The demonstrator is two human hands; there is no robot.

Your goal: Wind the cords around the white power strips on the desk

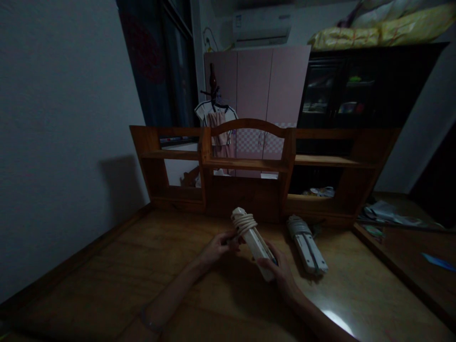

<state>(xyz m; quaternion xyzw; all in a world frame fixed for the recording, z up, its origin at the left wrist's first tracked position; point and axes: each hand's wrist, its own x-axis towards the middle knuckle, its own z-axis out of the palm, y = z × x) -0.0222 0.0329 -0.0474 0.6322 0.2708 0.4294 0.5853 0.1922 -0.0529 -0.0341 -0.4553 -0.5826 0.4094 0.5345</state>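
Note:
A white power strip is held tilted above the wooden surface, its cord wound several times around the far end. My right hand grips the near end, thumb on top and fingers around the side. At the far end, my left hand has its fingers closed by the coils, on what looks like a loose length of the cord. To the right lies a second power strip, flat on the wood, with its own cord wrapped round its far end.
A low wooden shelf unit stands along the back of the wooden surface. A pale wall borders the left side. On the right, a raised wooden edge separates another brown surface holding a blue item.

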